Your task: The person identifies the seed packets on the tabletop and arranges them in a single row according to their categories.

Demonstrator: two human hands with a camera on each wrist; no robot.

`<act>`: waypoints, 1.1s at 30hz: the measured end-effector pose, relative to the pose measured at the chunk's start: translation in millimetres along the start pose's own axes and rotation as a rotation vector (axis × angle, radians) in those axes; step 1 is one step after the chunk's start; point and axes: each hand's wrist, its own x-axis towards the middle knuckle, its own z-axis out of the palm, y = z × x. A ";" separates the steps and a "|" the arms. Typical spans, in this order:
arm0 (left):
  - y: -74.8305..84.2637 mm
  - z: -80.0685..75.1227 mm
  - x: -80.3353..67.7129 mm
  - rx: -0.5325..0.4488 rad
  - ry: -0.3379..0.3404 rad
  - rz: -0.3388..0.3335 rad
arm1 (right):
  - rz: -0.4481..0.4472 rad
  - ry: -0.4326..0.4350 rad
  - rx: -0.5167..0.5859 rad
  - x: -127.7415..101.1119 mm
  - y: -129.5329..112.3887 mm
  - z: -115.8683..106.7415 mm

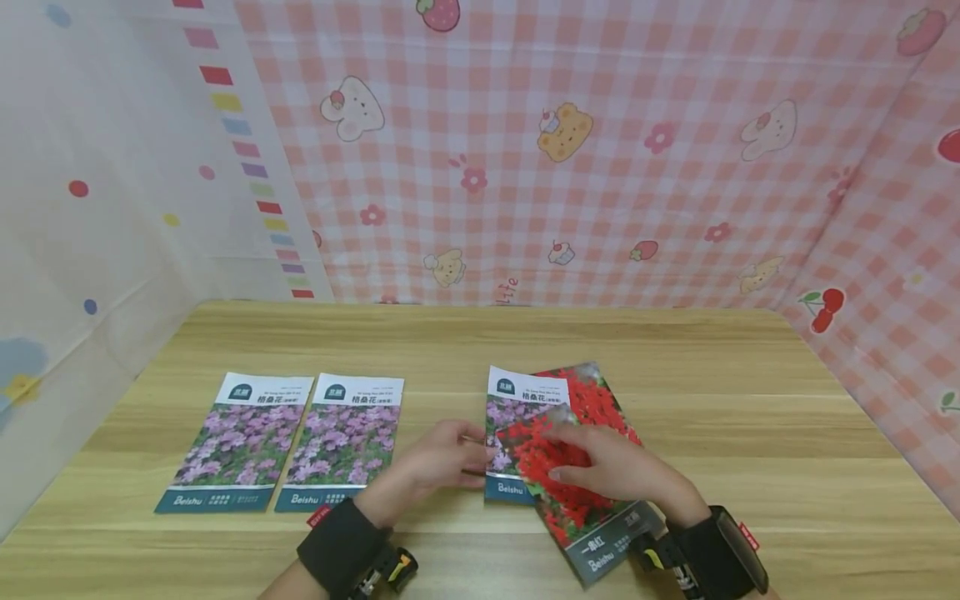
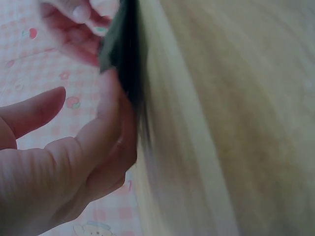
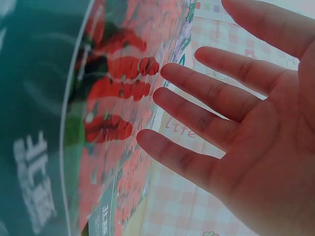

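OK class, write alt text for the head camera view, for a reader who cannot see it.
Two hands, the left hand and the right hand, handle a pile of red-flower and purple-flower seed packets on a wooden table; two purple-flower packets lie side by side to the left.

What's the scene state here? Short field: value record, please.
surface: wooden table
laid out at left: two purple-flower seed packets, side by side
pile at centre: purple-flower packet overlapped by red-flower seed packets
left hand: pinches the pile's left edge
right hand: fingers straight, flat on the top red-flower packet
backdrop: pink checked cloth
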 end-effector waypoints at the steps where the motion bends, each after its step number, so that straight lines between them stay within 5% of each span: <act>1: -0.1 1.8 0.9 0.013 0.012 -0.001 | 0.001 0.003 -0.004 0.3 -0.1 0.2; 9: 3.0 13.7 4.0 0.185 0.099 0.000 | 0.014 0.064 -0.080 2.5 -4.7 5.5; 21: 4.6 10.5 3.2 0.150 0.100 0.026 | 0.029 -0.090 -0.167 1.0 -11.6 9.6; 33: 3.1 -9.5 -6.0 0.079 0.123 0.057 | 0.090 -0.125 -0.135 0.1 -10.1 7.6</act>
